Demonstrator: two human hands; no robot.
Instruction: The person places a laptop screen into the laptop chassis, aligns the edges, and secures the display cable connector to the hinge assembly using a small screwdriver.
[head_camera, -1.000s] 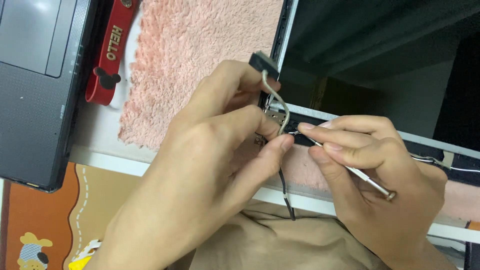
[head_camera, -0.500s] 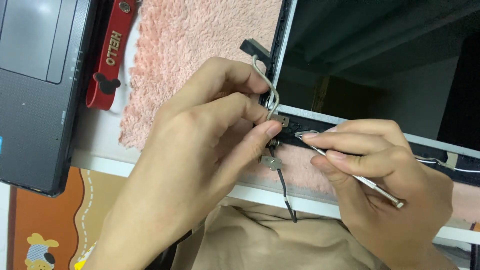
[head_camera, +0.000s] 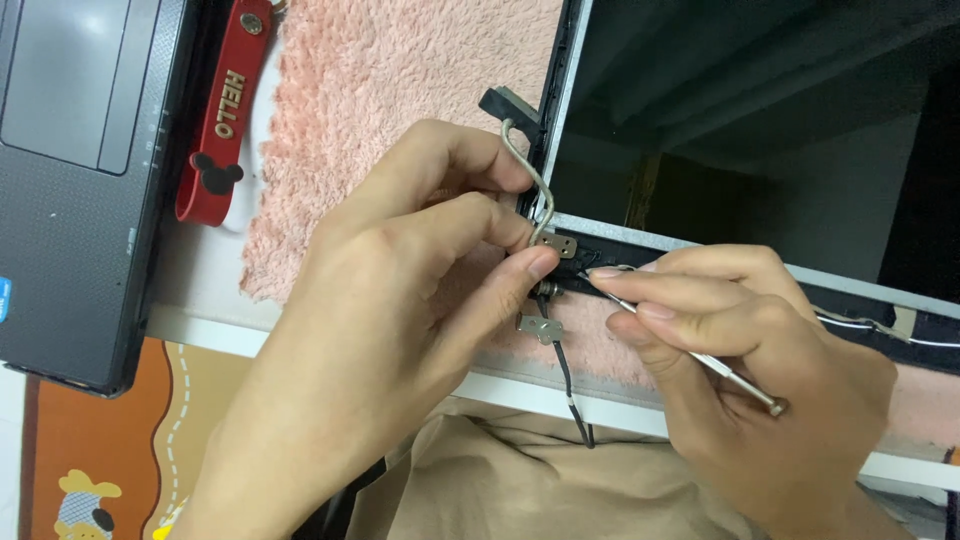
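Hinge bracket (head_camera: 535, 215) remains attached at screen frame (head_camera: 565, 110); I judge removal unfinished. Left hand (head_camera: 420, 290) grip pinches it; right hand (head_camera: 740, 350) grip clamps thin metal tool (head_camera: 700, 358).

left hand (head_camera: 400, 300): fingers pinched | right hand (head_camera: 760, 390): fingers pinched, pen-like grip

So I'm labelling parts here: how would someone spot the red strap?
Start at the grey laptop base on the left. Between it and the pink fluffy mat lies the red strap, the only red thing, with a black mouse-head shape near its lower end.
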